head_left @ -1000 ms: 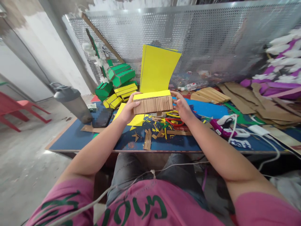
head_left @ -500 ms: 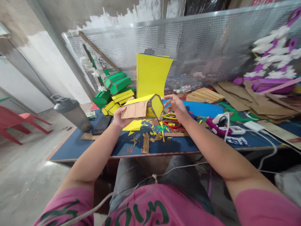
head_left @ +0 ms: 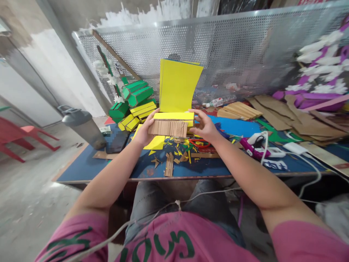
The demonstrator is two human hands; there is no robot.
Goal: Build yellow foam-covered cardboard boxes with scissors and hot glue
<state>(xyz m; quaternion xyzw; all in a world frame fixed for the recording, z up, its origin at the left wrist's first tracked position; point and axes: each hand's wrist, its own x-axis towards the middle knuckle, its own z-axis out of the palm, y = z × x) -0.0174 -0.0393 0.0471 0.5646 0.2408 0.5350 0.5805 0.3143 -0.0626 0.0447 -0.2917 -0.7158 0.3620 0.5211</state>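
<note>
Between my hands is a six-sided cardboard box (head_left: 174, 116), held up above the table. Its upper faces are yellow, and a bare brown corrugated face points toward me. My left hand (head_left: 145, 129) grips the left end, thumb in front. At the right end, my right hand (head_left: 203, 125) is closed round the edge, fingers on top and thumb below. A tall yellow sheet (head_left: 180, 85) stands upright just behind the box. Red-handled scissors (head_left: 200, 143) lie below my right hand, partly hidden by it. Yellow and brown scraps (head_left: 177, 151) are strewn beneath the box.
Green cardboard boxes (head_left: 137, 92) and yellow ones (head_left: 129, 123) are piled at the back left. A grey shaker bottle (head_left: 83, 127) and a dark phone (head_left: 117, 142) are left. Right stand cardboard sheets (head_left: 275, 112), a purple-and-white power strip (head_left: 255, 143) and cables. A perforated metal panel (head_left: 231, 58) borders the back.
My right hand has come in from the right and taken hold of the box's right end. The box has turned, so its yellow hexagonal end no longer faces me.
</note>
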